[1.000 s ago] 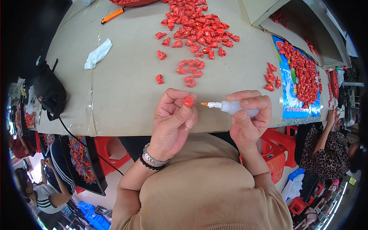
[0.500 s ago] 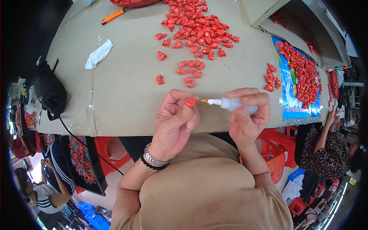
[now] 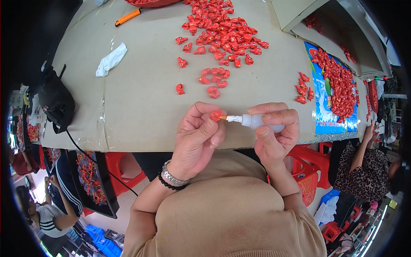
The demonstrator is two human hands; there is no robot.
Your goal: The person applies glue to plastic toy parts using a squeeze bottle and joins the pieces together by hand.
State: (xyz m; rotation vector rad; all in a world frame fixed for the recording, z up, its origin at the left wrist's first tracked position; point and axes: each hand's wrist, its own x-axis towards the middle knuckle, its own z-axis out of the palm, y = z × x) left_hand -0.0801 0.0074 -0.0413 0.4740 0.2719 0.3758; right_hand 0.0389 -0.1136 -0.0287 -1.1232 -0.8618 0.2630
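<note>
My left hand pinches a small red plastic piece between thumb and fingers, just above the near table edge. My right hand grips a small white squeeze bottle lying sideways. Its orange nozzle tip touches the red piece. A bracelet of black beads and a metal watch band sit on my left wrist.
A big heap of red pieces covers the far middle of the beige table, with a few loose ones nearer. More red pieces lie on a blue sheet at right. A crumpled white cloth, an orange cutter and a black bag are left. People sit at both sides.
The bottle's nozzle has moved left, from a small gap to touching the red piece in my left hand. Both hands otherwise stay in place.
</note>
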